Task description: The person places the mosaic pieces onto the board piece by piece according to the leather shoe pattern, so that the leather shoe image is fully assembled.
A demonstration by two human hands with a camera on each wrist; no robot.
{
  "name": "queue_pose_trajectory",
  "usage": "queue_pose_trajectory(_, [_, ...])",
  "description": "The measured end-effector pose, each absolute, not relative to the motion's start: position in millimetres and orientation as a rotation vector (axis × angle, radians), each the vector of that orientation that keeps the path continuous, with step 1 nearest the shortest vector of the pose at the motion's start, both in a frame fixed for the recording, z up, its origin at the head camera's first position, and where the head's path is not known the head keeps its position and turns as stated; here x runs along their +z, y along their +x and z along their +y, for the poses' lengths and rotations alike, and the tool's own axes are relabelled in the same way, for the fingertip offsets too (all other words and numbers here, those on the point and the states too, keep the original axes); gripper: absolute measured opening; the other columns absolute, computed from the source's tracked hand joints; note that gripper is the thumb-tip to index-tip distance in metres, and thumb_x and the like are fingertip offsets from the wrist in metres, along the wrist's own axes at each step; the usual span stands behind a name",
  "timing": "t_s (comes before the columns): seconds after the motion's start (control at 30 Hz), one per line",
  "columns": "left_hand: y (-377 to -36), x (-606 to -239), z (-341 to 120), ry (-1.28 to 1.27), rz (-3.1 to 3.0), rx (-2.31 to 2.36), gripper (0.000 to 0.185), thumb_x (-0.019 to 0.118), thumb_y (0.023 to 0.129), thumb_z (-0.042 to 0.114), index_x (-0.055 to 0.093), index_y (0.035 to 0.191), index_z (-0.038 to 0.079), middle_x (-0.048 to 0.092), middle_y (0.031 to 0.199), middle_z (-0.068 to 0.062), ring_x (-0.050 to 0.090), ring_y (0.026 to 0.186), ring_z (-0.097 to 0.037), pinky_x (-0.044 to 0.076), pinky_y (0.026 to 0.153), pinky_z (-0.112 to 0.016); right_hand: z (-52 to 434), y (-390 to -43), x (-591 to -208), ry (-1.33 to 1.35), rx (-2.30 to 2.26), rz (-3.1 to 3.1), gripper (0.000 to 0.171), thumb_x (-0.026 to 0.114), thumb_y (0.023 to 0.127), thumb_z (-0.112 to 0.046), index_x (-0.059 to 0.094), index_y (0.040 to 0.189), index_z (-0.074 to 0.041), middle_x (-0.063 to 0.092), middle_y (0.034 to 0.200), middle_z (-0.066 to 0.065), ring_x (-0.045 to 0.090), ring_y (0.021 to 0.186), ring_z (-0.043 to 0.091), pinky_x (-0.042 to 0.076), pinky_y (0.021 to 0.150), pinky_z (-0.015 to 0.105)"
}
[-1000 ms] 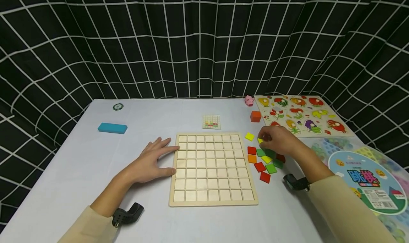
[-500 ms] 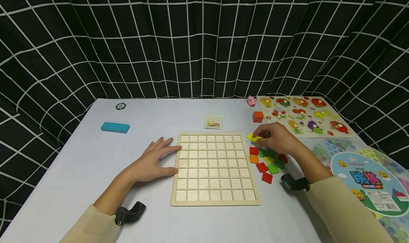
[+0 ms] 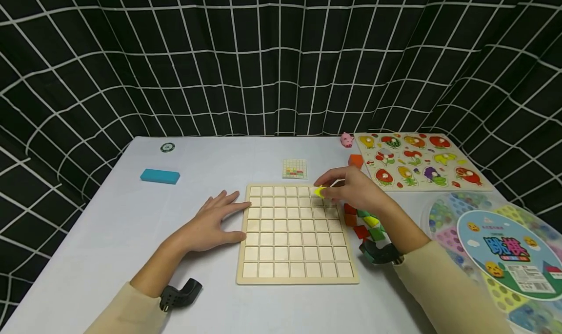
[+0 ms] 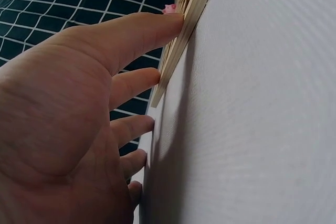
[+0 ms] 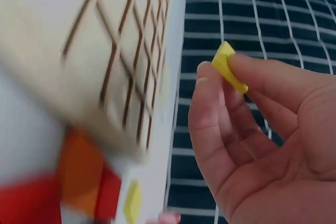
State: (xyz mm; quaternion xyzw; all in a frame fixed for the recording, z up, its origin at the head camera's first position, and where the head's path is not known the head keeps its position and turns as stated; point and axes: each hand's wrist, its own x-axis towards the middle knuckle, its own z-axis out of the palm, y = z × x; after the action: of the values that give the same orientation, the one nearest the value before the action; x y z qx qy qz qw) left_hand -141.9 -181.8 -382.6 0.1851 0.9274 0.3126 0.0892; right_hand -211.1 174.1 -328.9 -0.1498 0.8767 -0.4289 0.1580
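Observation:
A wooden grid board point(image 3: 287, 225) with shallow square cells lies flat on the white table. My left hand point(image 3: 210, 223) rests at its left edge, fingers spread, with thumb and index fingertip against the rim, as the left wrist view also shows. My right hand point(image 3: 356, 190) pinches a yellow square tile point(image 5: 226, 65) between thumb and fingertips, over the board's back right corner. Red, orange, green and yellow tiles lie loose right of the board, partly hidden by the right forearm, among them a red tile point(image 3: 361, 232) and a green tile point(image 3: 376, 234).
Behind the board lies a small pattern card point(image 3: 294, 169). At the back right are a pink pig figure point(image 3: 347, 140), an orange cube point(image 3: 355, 161) and a fruit puzzle board point(image 3: 421, 161). A round game box point(image 3: 505, 251) lies right, a blue block point(image 3: 160, 176) and a chip point(image 3: 167, 147) left.
My right hand has picked a yellow tile from the pile and carried it left, over the board's back right corner. My left hand keeps its place at the board's edge.

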Motion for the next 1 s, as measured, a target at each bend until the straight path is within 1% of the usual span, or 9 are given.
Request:
queue_pose_trajectory(0.17, [-141.7, -384.7, -183.2, 0.552, 2.758, 0.925, 0.069, 0.078, 0.087, 0.038, 0.057, 0.15, 0.019, 0.032, 0.167, -0.02, 0.014, 0.159, -0.045, 0.005, 0.127, -0.065, 144.3, -206.5, -333.2, -0.5, -1.284, 2.402, 0.012, 0.076, 0.092, -0.01, 0.076, 0.103, -0.006, 0.069, 0.094, 0.008, 0.064, 0.076, 0.025, 0.06, 0.071, 0.033])
queue_pose_trajectory(0.3, [-141.3, -385.2, -183.2, 0.553, 2.754, 0.925, 0.069, 0.077, 0.087, 0.039, 0.057, 0.15, 0.019, 0.033, 0.167, -0.019, 0.014, 0.159, -0.045, 0.005, 0.127, -0.065, 121.1, -202.9, -337.1, -0.603, -1.266, 2.338, 0.006, 0.076, 0.091, -0.007, 0.077, 0.097, -0.006, 0.072, 0.084, 0.003, 0.062, 0.072, 0.022, 0.056, 0.067, 0.031])
queue_pose_trajectory(0.4, [-141.4, -384.6, -182.4, 0.554, 2.753, 0.92, 0.069, 0.077, 0.087, 0.042, 0.056, 0.15, 0.02, 0.033, 0.167, -0.019, 0.014, 0.159, -0.045, 0.005, 0.127, -0.066, 105.5, -200.6, -339.7, -0.653, -1.227, 2.318, 0.005, 0.075, 0.09, -0.004, 0.078, 0.093, -0.006, 0.071, 0.079, 0.001, 0.061, 0.07, 0.018, 0.053, 0.065, 0.028])
queue_pose_trajectory(0.57, [-142.6, -384.5, -181.5, 0.557, 2.759, 0.904, 0.069, 0.077, 0.088, 0.04, 0.056, 0.151, 0.021, 0.032, 0.168, -0.017, 0.013, 0.16, -0.044, 0.005, 0.128, -0.064, 84.6, -199.2, -343.3, -0.681, -1.111, 2.343, 0.008, 0.076, 0.088, 0.0, 0.08, 0.09, -0.007, 0.072, 0.078, -0.002, 0.059, 0.07, 0.011, 0.051, 0.065, 0.023])
queue_pose_trajectory(0.77, [-143.4, -384.8, -182.1, 0.566, 2.752, 0.906, 0.068, 0.077, 0.089, 0.039, 0.055, 0.151, 0.021, 0.031, 0.169, -0.017, 0.013, 0.16, -0.043, 0.004, 0.128, -0.063, 66.4, -198.6, -343.3, -0.713, -0.934, 2.416, 0.012, 0.08, 0.086, -0.001, 0.081, 0.085, -0.013, 0.072, 0.077, -0.005, 0.059, 0.073, 0.009, 0.049, 0.068, 0.022])
queue_pose_trajectory(1.0, [-142.1, -385.8, -183.6, 0.559, 2.76, 0.888, 0.068, 0.077, 0.089, 0.039, 0.055, 0.151, 0.021, 0.031, 0.169, -0.016, 0.012, 0.16, -0.043, 0.004, 0.128, -0.063, 55.9, -196.3, -343.9, -0.748, -0.889, 2.425, 0.013, 0.081, 0.083, 0.001, 0.079, 0.081, -0.012, 0.072, 0.075, -0.005, 0.06, 0.069, 0.007, 0.05, 0.067, 0.021])
